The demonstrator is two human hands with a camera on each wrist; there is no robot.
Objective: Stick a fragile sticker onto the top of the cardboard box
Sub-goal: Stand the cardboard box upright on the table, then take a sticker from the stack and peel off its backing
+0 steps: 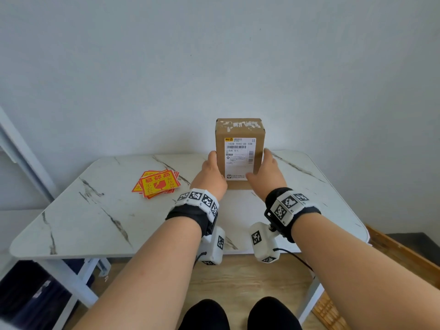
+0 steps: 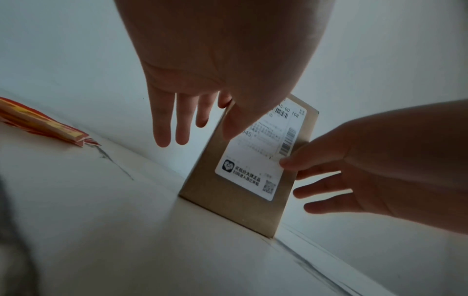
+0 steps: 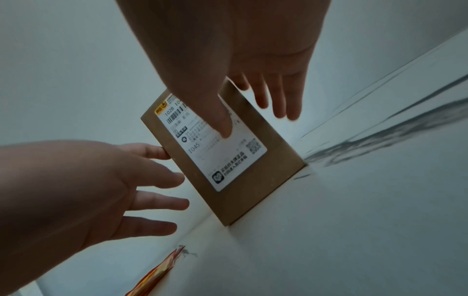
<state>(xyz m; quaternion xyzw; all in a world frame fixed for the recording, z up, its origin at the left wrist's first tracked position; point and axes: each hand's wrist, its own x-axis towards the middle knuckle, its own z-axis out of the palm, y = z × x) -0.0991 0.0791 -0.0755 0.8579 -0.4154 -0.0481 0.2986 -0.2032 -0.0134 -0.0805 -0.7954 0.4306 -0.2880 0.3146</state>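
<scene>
A brown cardboard box (image 1: 239,151) stands upright on the marble table (image 1: 119,222), close to the wall. A white shipping label covers its front, and its top face (image 1: 239,125) carries torn white residue. My left hand (image 1: 209,172) is at the box's left side, fingers straight, thumb on the front face (image 2: 228,128). My right hand (image 1: 266,172) is at its right side, with the thumb resting on the label (image 3: 225,128) and fingers straight past the edge. A pile of red-and-yellow fragile stickers (image 1: 158,183) lies to the left, untouched.
The white wall rises directly behind the box. The table's front edge (image 1: 142,254) is near my wrists. A wooden frame (image 1: 404,253) lies on the floor at right, and dark items (image 1: 28,294) sit under the table at left.
</scene>
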